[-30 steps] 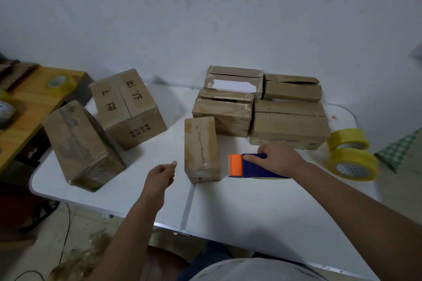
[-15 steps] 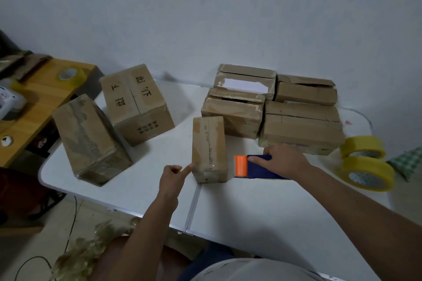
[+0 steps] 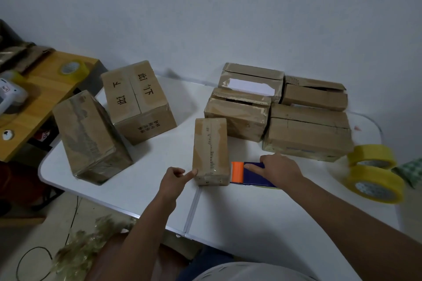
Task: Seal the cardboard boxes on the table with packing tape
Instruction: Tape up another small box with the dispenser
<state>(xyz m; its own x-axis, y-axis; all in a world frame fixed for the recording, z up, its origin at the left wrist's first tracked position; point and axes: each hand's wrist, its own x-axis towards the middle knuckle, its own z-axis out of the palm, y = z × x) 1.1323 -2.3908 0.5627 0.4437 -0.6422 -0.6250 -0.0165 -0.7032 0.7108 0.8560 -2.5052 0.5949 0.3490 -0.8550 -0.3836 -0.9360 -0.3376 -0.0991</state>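
Right hand lies over the blue body of the tape dispenser, fingers curled around it, index finger stretched along the top toward the orange end. Dispenser sits on the white folding table, orange end touching the right side of the small upright box.

Left hand: index finger extended, tip touching the lower left corner of the same small box; other fingers curled loosely, holding nothing.

Small box stands near the front middle of the table, tape already along its top seam, just over the table's centre join.

Behind it and to the right, a cluster of four cardboard boxes, packed close together; the rear left one shows a white patch on its front face, and some flaps look loose.

Left side of table: a large printed box with characters on top, and a tilted box wrapped in tape nearer the left edge.

Far right edge: two yellow tape rolls, one partly over the other.

Off to the left, a wooden bench carries another tape roll. Crumpled clear tape waste on the floor below.
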